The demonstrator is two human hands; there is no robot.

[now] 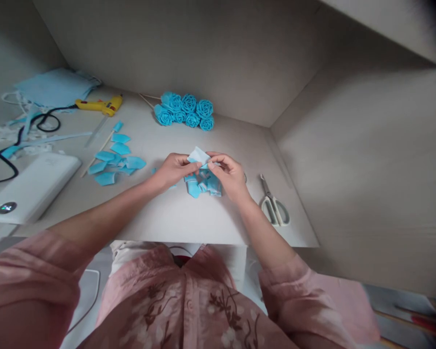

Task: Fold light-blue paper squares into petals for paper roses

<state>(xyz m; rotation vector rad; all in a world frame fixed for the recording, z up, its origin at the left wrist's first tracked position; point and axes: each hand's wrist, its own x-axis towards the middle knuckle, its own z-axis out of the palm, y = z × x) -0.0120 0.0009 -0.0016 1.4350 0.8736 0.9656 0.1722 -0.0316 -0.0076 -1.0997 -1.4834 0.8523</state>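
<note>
Between my two hands is a small piece of blue-and-white fabric (pixel 199 155), its white side up and a corner pointing away from me. My left hand (pixel 174 170) pinches its left edge between thumb and fingers. On the right edge, my right hand (pixel 227 170) pinches it the same way. Just below them on the desk lies a small pile of cut blue fabric pieces (pixel 194 188), partly hidden by my hands. More blue petal-shaped pieces (pixel 105 178) are spread to the left, beside a thin stick (pixel 101 152) with a blue tip.
Several blue fabric roses (pixel 192 119) lie against the back wall. A yellow glue gun (pixel 101 104) sits near a stack of pale blue masks (pixel 54 87). A white power bank (pixel 39 186) and black cable (pixel 20 138) are at left. Scissors (pixel 272 206) lie at right by the side wall.
</note>
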